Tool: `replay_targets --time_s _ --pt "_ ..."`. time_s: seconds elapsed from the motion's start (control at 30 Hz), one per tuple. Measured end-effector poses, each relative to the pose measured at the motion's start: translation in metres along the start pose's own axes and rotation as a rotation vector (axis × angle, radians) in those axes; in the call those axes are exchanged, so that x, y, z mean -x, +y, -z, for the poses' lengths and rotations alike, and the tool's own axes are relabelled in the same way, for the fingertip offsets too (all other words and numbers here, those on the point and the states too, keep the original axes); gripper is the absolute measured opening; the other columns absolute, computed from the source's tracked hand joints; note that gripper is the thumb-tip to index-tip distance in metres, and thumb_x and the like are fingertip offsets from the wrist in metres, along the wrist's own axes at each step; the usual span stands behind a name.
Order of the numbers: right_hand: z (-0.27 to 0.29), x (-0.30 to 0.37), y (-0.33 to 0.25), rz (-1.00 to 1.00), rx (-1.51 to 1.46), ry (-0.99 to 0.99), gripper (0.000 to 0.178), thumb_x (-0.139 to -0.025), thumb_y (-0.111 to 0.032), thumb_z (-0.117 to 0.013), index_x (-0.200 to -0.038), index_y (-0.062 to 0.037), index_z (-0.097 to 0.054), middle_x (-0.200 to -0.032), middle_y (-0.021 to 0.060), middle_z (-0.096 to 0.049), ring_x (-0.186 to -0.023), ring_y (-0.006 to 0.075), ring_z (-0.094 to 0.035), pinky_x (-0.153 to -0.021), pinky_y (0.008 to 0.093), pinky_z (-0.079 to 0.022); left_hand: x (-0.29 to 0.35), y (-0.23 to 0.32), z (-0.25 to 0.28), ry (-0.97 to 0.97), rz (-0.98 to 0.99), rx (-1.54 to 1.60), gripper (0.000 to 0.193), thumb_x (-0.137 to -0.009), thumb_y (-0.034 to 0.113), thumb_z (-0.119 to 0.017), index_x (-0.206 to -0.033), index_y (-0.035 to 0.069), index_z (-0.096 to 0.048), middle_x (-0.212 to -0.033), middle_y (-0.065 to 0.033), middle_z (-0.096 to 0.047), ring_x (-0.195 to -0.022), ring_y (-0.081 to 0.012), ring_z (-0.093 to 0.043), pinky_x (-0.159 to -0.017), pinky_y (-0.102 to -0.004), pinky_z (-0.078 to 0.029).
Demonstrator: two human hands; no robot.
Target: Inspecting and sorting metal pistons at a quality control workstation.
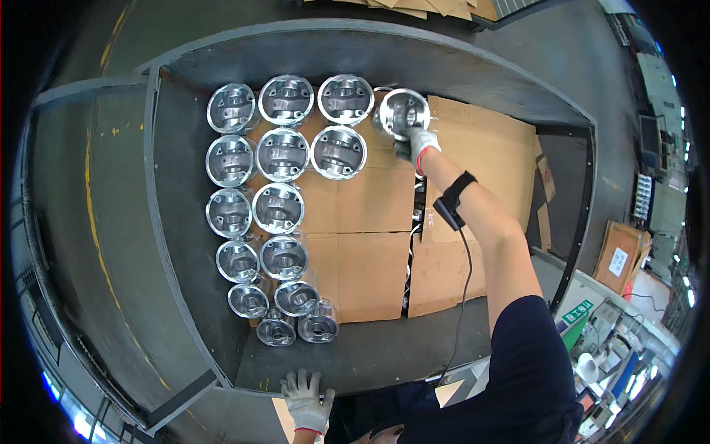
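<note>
My right hand (418, 143), in a grey-white glove with a red cuff, reaches to the far side of a large metal bin and is closed on the near edge of a shiny metal piston (411, 101). That piston is tilted, its hollow side showing, just right of the far row. Part of my grip is hidden behind the hand. Several similar pistons stand in rows at the bin's left, among them a piston (339, 152) nearest the held one. My left hand (306, 402), also gloved, lies at the bin's near edge with its fingers spread and nothing in them.
Brown cardboard sheets (373, 274) line the bin, with gaps showing more metal beneath. The bin's grey walls (355, 31) stand around them. A black strap device (452, 201) on my right forearm trails a cable (467, 288). A cardboard box (623, 257) stands beyond the right side.
</note>
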State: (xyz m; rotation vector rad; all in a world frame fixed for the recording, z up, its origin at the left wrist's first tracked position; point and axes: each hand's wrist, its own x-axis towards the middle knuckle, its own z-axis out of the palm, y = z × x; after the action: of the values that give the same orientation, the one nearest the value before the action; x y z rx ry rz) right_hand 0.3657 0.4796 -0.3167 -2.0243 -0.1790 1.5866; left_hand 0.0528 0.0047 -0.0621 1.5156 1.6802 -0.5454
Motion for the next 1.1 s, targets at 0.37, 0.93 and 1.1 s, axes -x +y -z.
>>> replay_targets --time_s 0.37,0.93,1.1 --pt "-0.002 0.017 -0.016 -0.002 -0.113 -0.184 0.031 -0.095 -0.036 -0.053 -0.11 -0.0087 -0.055 -0.094 0.012 -0.066 -0.081 0.0234 -0.067 -0.076 0.0423 -0.055 0.0 -0.009 -0.012 0.064 -0.044 0.082 0.052 -0.071 0.042 -0.07 -0.115 0.015 -0.061 -0.124 -0.0128 -0.048 -0.121 -0.0393 -0.038 -0.107 -0.0613 -0.024" --pt "0.093 0.448 0.337 1.05 1.581 -0.743 0.075 -0.08 -0.051 -0.065 -0.137 -0.0066 -0.046 -0.114 0.0235 -0.063 -0.104 0.0382 -0.062 -0.092 0.0416 -0.049 0.089 -0.029 -0.04 0.715 -0.137 0.442 0.027 -0.079 0.03 -0.066 -0.095 0.009 -0.067 -0.104 -0.0081 -0.066 -0.102 -0.0299 -0.058 -0.093 -0.0473 -0.042" --pt "0.077 0.468 0.357 1.186 1.776 -0.275 0.06 -0.071 -0.037 -0.072 -0.12 -0.0058 -0.056 -0.099 0.0167 -0.066 -0.093 0.0343 -0.065 -0.086 0.0443 -0.05 0.211 -0.086 -0.165 0.677 0.17 0.667 0.034 -0.085 0.036 -0.058 -0.095 0.006 -0.071 -0.103 -0.0148 -0.068 -0.102 -0.0336 -0.062 -0.092 -0.0442 -0.045"
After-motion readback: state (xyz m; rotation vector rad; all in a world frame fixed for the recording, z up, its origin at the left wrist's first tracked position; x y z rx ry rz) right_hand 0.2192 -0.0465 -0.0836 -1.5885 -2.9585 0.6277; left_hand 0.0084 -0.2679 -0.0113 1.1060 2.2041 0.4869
